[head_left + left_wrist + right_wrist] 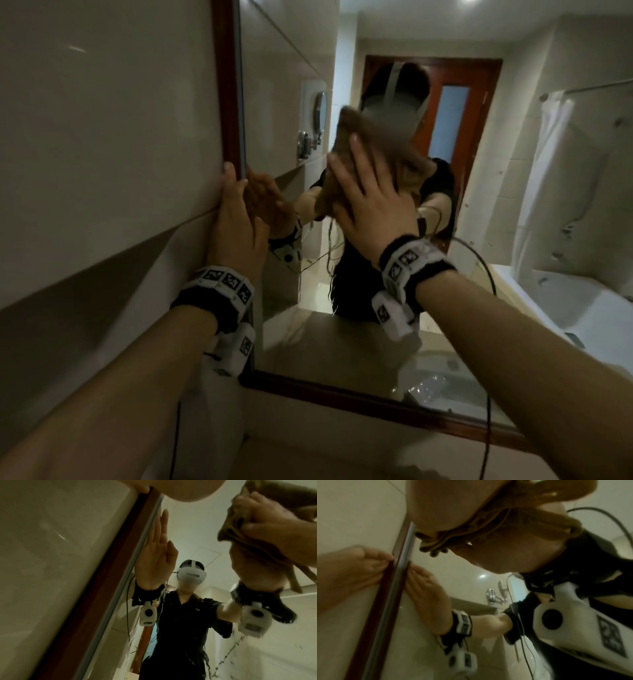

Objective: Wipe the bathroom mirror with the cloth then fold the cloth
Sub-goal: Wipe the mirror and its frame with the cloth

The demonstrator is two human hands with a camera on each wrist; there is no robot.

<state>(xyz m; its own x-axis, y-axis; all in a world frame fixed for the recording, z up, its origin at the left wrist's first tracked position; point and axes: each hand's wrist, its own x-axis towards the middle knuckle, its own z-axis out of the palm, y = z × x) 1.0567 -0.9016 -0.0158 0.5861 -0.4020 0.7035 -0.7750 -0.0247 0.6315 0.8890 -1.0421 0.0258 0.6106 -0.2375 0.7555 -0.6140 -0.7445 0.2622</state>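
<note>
The bathroom mirror [479,222] hangs in a dark red wooden frame [227,102]. A brown cloth [380,137] lies bunched against the glass near its left side. My right hand [370,205] presses it to the mirror with spread, straight fingers, and a fold hangs below the palm. From the left wrist view the cloth [243,524] shows crumpled under that hand [278,524]. My left hand [236,212] rests flat, fingers straight, on the frame's left edge and the wall beside it. In the right wrist view its fingertips [373,559] touch the frame [385,588], with the cloth [471,524] above.
A glossy tiled wall [102,137] runs along the left of the mirror. A beige counter [308,455] lies below the frame. A black cable [488,411] hangs from my right wrist. The glass reflects a person, a door, a shower curtain and a bathtub.
</note>
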